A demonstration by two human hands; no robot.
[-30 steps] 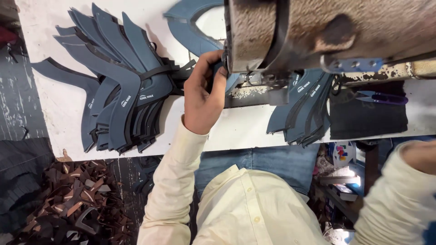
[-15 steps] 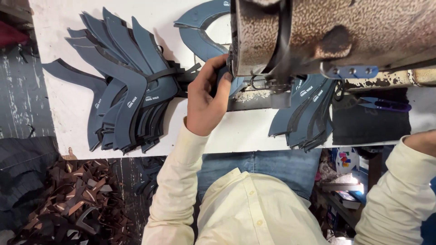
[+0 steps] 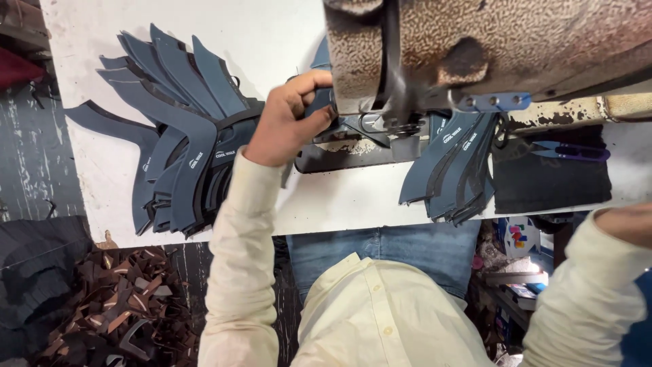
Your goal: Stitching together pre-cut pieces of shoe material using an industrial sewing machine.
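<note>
One blue cut piece (image 3: 326, 102), mid-frame under the sewing machine (image 3: 475, 47), pinched in left hand (image 3: 285, 122) fingers; right hand (image 3: 628, 221) at right edge, grip unclear. Feeding step, seemingly; steady guidance needed next.

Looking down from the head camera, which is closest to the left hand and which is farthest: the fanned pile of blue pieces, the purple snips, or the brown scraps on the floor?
From the left hand:
1. Fanned pile of blue pieces, right beside it on the white table.
2. Brown scraps, down on the floor below the table edge.
3. Purple snips, far across, past the sewing machine.
</note>
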